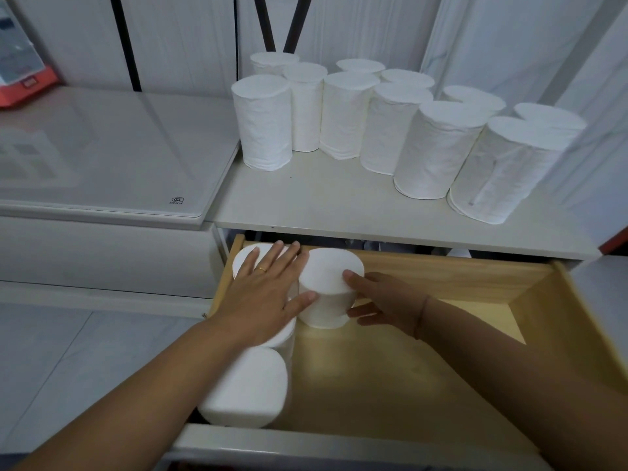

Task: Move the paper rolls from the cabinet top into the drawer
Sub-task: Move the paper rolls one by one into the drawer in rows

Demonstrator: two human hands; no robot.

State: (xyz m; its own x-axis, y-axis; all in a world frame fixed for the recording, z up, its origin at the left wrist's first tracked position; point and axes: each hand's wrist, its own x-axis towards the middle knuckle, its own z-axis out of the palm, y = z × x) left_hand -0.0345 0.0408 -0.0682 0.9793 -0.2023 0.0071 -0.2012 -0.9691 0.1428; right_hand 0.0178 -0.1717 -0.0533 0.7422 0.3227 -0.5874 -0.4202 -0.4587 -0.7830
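Note:
Several white paper rolls [343,113] stand upright in two rows on the white cabinet top [306,198]. Below it the wooden drawer [424,368] is pulled out. Along the drawer's left side stand three rolls, the nearest one [244,385] at the front corner. A fourth roll [328,287] stands at the back, beside them. My right hand [384,300] grips this roll from the right, thumb on its top edge. My left hand [268,294] lies flat with fingers spread over the back left rolls, its thumb touching the held roll.
A white glass-topped appliance [102,158] stands left of the cabinet, with an orange-based box [23,79] at its far corner. White curtains hang behind. The drawer's middle and right floor is bare wood. A red object edge [616,239] shows at the right.

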